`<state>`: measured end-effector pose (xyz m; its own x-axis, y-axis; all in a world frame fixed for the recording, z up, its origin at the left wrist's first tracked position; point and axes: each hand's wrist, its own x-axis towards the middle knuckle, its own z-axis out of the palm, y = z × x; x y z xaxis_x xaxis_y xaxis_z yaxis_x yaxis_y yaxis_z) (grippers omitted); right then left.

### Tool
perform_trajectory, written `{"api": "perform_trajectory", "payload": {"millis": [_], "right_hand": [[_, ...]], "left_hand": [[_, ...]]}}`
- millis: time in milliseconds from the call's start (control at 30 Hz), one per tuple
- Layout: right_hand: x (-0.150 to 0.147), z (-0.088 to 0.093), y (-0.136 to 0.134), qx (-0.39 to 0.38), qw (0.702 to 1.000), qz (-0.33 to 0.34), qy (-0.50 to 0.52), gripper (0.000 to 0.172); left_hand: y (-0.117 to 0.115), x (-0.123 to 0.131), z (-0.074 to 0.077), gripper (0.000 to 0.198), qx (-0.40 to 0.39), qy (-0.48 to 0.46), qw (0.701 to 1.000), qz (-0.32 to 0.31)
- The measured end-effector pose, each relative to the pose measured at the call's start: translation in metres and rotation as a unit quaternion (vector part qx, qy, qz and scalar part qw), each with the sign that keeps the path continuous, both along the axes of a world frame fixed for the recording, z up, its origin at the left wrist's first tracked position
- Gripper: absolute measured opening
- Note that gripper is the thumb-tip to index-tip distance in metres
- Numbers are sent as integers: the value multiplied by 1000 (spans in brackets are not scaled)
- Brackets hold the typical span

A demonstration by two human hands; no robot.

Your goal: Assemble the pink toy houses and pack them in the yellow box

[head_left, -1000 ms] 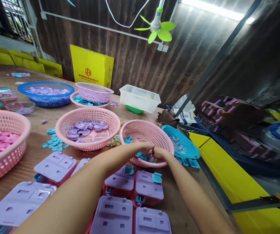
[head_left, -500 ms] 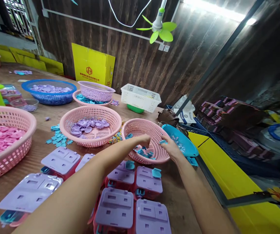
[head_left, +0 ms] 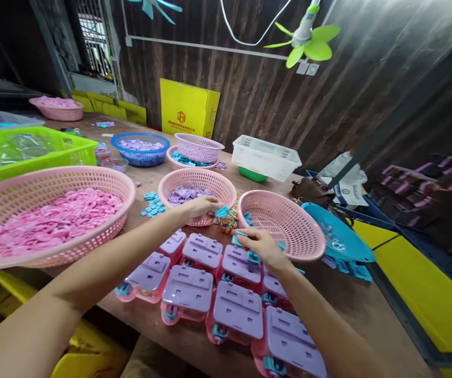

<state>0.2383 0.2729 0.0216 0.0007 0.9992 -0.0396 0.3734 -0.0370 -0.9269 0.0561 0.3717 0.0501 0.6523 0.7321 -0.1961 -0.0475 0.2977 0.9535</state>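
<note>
My left hand (head_left: 202, 208) pinches a small teal plastic piece (head_left: 222, 211) between its fingertips, over the near edge of the pink basket of purple pieces (head_left: 163, 191). Another teal piece (head_left: 239, 239) is held between the thumb and fingers of my right hand (head_left: 264, 248). That hand hovers above the rows of pink boxes with purple lids (head_left: 238, 308), just in front of a pink basket (head_left: 308, 231) with a few teal pieces in it. Beneath my right hand, a teal piece (head_left: 253, 257) lies on one lid. Teal parts also show at the boxes' front ends.
A large basket of pink pieces (head_left: 131, 197) stands at left, before a lime-green crate (head_left: 80, 152). Loose teal pieces (head_left: 153, 205) lie on the table. A blue tray (head_left: 361, 252) sits at right, a white basket (head_left: 265, 157) behind. A metal post rises at right.
Both hands have come out of the pink basket, the left one moving left, each now with a teal piece at its fingertips. The view has turned left, showing more of the pink-piece basket and green crate.
</note>
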Motion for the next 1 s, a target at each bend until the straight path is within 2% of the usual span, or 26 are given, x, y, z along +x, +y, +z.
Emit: {"api": "perform_trajectory", "payload": {"millis": [67,167,367,467,533,633,700,800,933,1000], "right_hand": [[-25,-10,6,25,993,28,-110,23],[-47,-25,17,54,969,22,-241,17],[-53,-35,26,88,945,-20,-314,17],[-52,-37,23,97,941,-32,-323,17],[-53,-38,21,90,949,-32,-300,16],[-52,-41,21,72,960,-20,-271,16],[-53,-43,21,82,954,-14,-289,16],[-55,-49,20,131,928,-2,-349,18],[-62,-59,16,203,874,10,-442,26],[-63,-61,14,219,860,10,-461,28]], "left_hand": [[-10,-30,-8,2,-43,-13,999,20],[-23,-65,-23,18,-82,-16,995,46],[-34,-105,-42,18,-187,-70,977,70],[-34,-111,-46,15,-229,-109,963,90],[-34,-113,-49,16,-243,-122,956,109],[-34,-114,-52,9,-233,-122,956,130],[-33,-116,-54,8,-232,-119,957,130],[-29,-119,-55,13,-246,-115,955,118],[-26,-118,-51,18,-231,-97,962,105],[-26,-115,-47,19,-222,-89,964,114]]}}
